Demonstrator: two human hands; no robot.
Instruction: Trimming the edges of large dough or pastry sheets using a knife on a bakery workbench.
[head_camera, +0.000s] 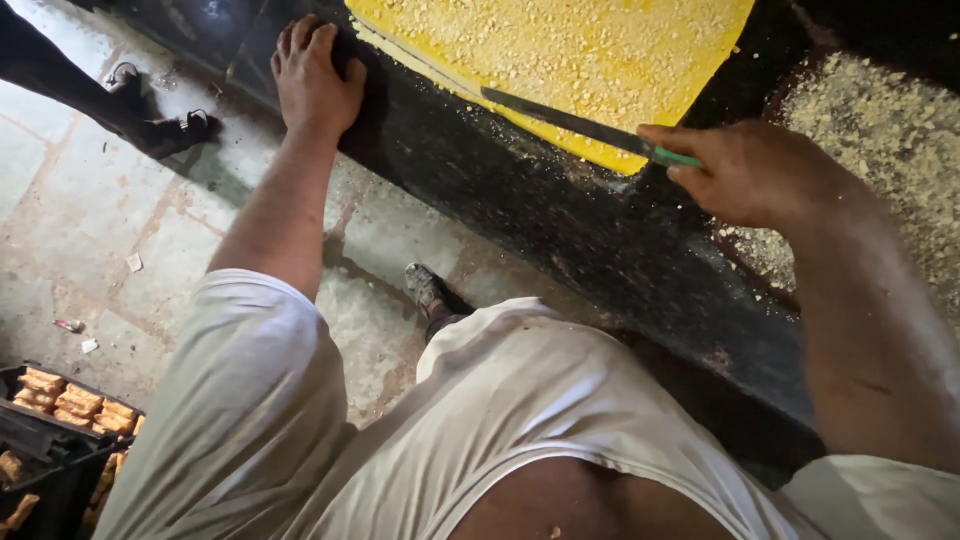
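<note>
A large yellow slab (560, 50), its top covered in pale crumbs, lies on a dark stone counter (520, 210). My right hand (755, 175) grips the green handle of a long dark-bladed knife (560, 120). The blade lies across the slab's near edge, pointing left. My left hand (315, 75) rests flat on the counter's edge, left of the slab, fingers spread and holding nothing.
Loose pale crumbs (890, 150) are heaped on the counter to the right. Below is a worn stone floor (90, 220) with my shoe (425, 288) on it. Another person's sandalled foot (150, 110) stands at upper left. A black crate of golden pieces (60, 420) sits at lower left.
</note>
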